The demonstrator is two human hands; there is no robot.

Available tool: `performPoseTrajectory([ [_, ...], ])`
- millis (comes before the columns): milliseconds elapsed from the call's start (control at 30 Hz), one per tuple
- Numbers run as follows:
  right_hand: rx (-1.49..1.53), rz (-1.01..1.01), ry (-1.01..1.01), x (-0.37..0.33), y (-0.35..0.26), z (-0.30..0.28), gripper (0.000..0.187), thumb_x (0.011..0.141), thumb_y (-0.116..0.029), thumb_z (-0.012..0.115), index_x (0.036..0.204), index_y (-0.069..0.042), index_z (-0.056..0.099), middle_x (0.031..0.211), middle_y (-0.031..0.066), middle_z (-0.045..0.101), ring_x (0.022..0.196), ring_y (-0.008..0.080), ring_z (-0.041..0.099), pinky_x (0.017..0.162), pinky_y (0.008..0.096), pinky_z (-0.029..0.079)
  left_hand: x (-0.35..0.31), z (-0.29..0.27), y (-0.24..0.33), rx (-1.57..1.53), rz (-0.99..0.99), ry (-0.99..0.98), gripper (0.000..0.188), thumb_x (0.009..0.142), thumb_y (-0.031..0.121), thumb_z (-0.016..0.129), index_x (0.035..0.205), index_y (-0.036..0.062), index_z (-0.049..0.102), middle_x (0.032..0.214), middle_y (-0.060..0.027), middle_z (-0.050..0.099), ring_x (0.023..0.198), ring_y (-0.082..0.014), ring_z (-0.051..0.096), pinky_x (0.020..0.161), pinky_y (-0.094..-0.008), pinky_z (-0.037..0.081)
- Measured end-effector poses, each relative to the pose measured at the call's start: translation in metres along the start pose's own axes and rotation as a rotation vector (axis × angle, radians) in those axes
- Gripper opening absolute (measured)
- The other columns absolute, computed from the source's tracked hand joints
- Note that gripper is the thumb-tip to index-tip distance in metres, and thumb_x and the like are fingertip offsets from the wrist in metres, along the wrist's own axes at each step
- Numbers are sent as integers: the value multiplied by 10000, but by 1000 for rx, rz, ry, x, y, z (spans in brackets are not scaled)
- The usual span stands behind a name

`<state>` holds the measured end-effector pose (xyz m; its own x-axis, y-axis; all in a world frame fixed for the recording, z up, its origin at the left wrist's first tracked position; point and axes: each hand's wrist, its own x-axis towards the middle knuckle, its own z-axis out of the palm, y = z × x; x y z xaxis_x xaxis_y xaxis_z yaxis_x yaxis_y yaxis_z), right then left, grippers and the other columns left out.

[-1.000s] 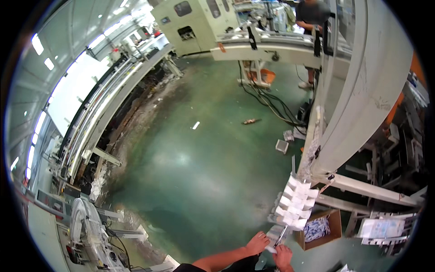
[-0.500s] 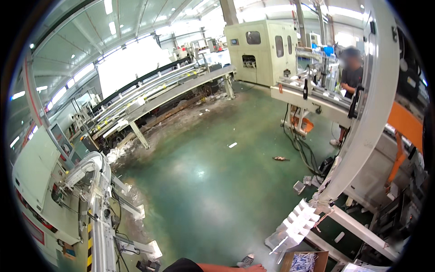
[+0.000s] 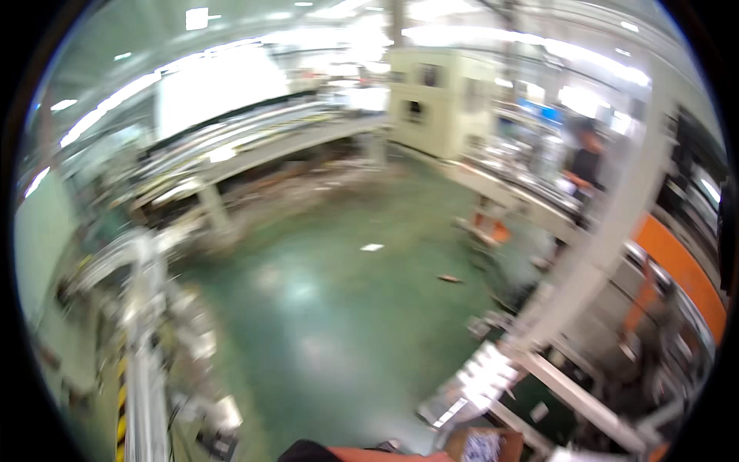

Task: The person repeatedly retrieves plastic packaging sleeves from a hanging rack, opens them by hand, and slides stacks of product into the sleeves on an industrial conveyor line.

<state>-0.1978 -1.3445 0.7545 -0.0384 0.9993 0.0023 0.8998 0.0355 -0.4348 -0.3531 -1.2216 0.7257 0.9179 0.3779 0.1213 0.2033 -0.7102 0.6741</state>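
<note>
And here's the open cardboard box point(image 3: 511, 446) down at the lower edge, loose white-and-blue pieces point(image 3: 482, 446) inside it, with the left hand point(image 3: 441, 456) near its left side, blurred and cropped, so I can't tell if it's wide, narrow or holding anything, while the right hand is out of sight; the step in hand, then, can't be pinned down, no grip showing anywhere, and I'd judge any reach boxward calls for care around the white stepped rack point(image 3: 486, 375) slanting just beyond; farther out, the pale post point(image 3: 600, 254) leans up the right, a white scrap point(image 3: 372, 247) lies on the green floor point(image 3: 323, 339), and a co-worker point(image 3: 586, 165) stands at the far counter point(image 3: 508, 192)
</note>
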Motion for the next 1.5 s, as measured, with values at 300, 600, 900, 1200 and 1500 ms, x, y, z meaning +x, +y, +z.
performPoseTrajectory([
  [300,-138,214,20,15,-41,-144,228,693,-224,695,839,-75,604,808,147,601,770,357,577,676,452,462,56,-81,30,-372,109,-117,605,663,428,761,1107,83,538,932,-158,628,844,-312,617,713,-409,484],
  [600,-199,417,-3,55,-148,-315,324,699,-205,655,960,-22,594,903,194,611,812,391,586,689,454,469,79,-136,57,-913,241,-198,768,678,416,772,1250,5,466,1176,-162,566,1035,-278,558,855,-407,452],
  [900,-147,327,301,45,-114,-447,312,614,-219,638,790,29,566,726,181,544,675,341,539,624,408,452,145,-117,69,-648,96,-221,490,757,269,727,1182,78,575,1075,-72,635,991,-166,575,892,-333,451],
  [1200,-74,692,513,-15,-81,-563,413,628,-207,623,941,62,596,797,115,619,713,178,598,643,299,494,239,3,126,-1025,102,-465,375,739,107,743,1075,-3,617,945,-64,670,868,-118,596,788,-286,480],
  [1500,-310,915,922,-173,40,-636,579,551,-162,584,1080,71,549,889,124,618,796,202,606,733,305,501,332,177,249,-985,146,-619,253,785,112,630,1008,-6,619,944,-81,656,866,-159,597,789,-310,470],
])
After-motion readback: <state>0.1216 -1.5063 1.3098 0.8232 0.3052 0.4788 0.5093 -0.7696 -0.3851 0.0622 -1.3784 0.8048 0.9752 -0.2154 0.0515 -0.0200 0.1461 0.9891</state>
